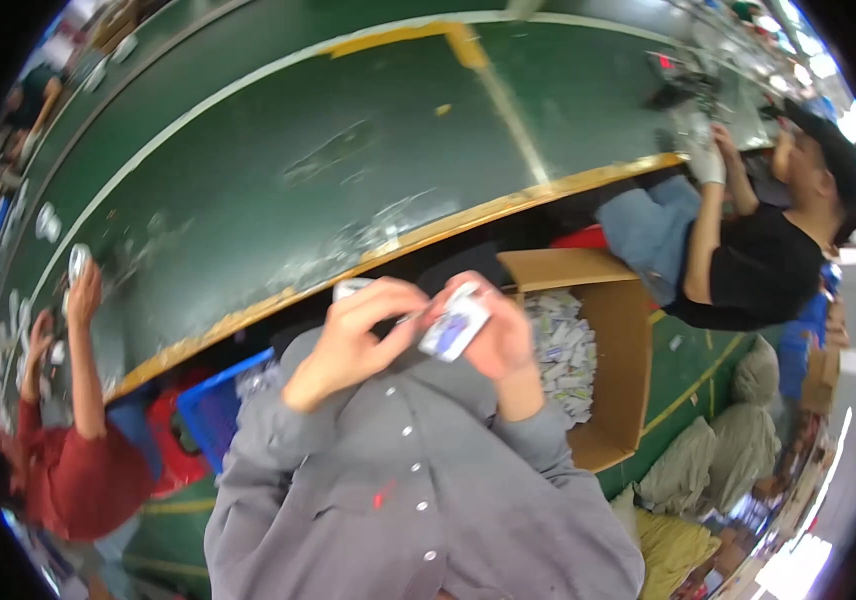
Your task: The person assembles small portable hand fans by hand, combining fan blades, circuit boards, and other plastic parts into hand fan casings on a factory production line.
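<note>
My two hands are close together in front of my grey shirt, near the bench's edge. My right hand [504, 338] is closed on a small white packet with purple print [456, 326], held tilted. Whether it is a flat box or a pouch is too blurred to tell. My left hand [360, 332] is closed, its thumb and fingertips pinched beside the packet's left edge; what they hold is hidden by blur. A whitish object [350, 287] shows just behind the left hand's knuckles, and I cannot tell whether that hand holds it.
An open cardboard box [620, 375] with many small white packets stands at my right. Left of me is a blue crate [210, 412]. The green bench [248, 190] with a wooden edge runs across ahead. A person in red [83, 475] works at left, another in black [758, 260] at right.
</note>
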Motion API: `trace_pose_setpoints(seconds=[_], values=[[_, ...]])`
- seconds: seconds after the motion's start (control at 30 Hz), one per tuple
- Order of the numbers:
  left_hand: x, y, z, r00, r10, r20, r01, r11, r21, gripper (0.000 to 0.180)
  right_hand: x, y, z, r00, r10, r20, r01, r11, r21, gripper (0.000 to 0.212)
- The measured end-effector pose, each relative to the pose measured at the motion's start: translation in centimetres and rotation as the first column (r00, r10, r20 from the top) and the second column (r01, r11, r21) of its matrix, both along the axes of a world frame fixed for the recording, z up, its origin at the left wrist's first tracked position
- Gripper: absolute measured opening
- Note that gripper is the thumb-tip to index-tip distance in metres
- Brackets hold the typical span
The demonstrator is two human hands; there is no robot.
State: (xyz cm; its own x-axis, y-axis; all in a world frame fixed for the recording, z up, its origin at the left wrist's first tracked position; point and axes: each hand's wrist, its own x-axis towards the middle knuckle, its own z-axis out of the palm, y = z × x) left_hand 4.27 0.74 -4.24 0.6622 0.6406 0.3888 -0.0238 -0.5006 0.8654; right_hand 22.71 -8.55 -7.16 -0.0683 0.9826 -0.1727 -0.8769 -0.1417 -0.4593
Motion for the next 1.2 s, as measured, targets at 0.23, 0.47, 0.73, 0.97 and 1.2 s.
trace_pose_setpoints(seconds=[0.23, 0.47, 0.73, 0.97, 1.2], values=[[-1.1, -0.7, 1.2, 0.975, 0.117, -0.191, -0.05, 0.945, 0.323, 0.024, -2.4, 0.0, -2.2, 0.869, 0.455, 0.192, -0.469, 0.883, 0.031, 0.028], [-1.2, 0.1, 1.4, 0.984, 0.081, -0.159, -0.022, 0.939, 0.342, 0.027, -2.7, 1.0, -0.1, 0.921, 0.357, 0.155, -0.375, 0.92, 0.111, 0.023], [-2.3, -2.1, -0.3, 0.99, 0.142, 0.008, -0.132, 0.934, -0.333, 0.017, -4.3, 0.8, 0.5, 0.916, 0.35, 0.197, -0.37, 0.926, 0.074, 0.031], [-1.6, -2.9, 0.1, 0.994, 0.071, 0.083, -0.007, 0.798, -0.602, 0.019, -4.0, -0.4, -0.6, 0.934, 0.318, 0.162, -0.348, 0.914, 0.21, 0.036], [-1.9, -0.9, 0.8, 0.992, 0.114, -0.045, -0.117, 0.774, -0.623, 0.01, -2.9, -2.2, 0.8, 0.925, 0.378, 0.042, -0.351, 0.807, 0.475, 0.038]])
